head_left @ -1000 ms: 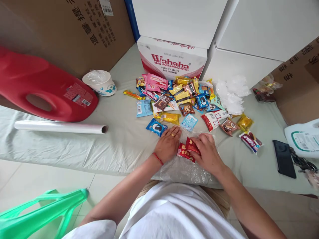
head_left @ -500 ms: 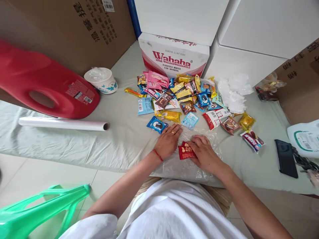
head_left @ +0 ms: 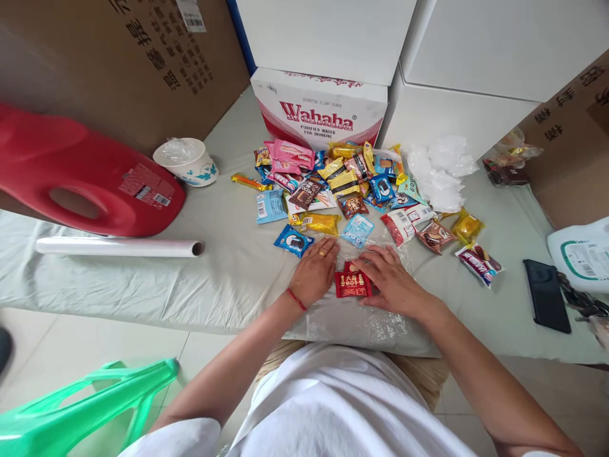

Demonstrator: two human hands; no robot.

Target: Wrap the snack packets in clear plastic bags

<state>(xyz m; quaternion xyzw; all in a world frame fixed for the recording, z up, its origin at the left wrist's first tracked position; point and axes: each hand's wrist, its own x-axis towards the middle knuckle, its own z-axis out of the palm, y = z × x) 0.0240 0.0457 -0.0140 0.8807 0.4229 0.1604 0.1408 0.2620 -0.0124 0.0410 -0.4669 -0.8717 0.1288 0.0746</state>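
— Red packet (head_left: 353,285): where?
— Flat on clear plastic sheet (head_left: 352,320), between both hands.
— Grip?
— Left hand (head_left: 314,271) lies open-palmed; right hand (head_left: 391,282) (fingers spread) seemingly just touches its edge.

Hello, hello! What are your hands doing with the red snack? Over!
Left hand flat on clear plastic sheet, beside red snack packet. Right hand open, touching packet's right edge. Snack pile beyond; nothing on the packet.
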